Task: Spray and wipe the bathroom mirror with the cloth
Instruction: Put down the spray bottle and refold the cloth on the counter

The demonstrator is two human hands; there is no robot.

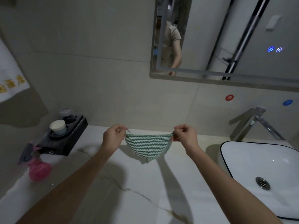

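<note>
A green-and-white striped cloth (148, 147) hangs stretched between my two hands above the marble counter. My left hand (113, 136) pinches its left corner and my right hand (186, 135) pinches its right corner. The cloth sags to a point in the middle, just over the countertop. The mirror (242, 38) is on the wall up and to the right, well above both hands. A pink spray bottle (38, 168) lies at the counter's left end, apart from both hands.
A black tray (64, 143) holding a paper cup (58, 126) stands at the back left. A white basin (262, 175) with a chrome faucet (257, 123) fills the right side. A white towel (11, 75) hangs at far left. The marble counter (137, 191) spreads below the cloth.
</note>
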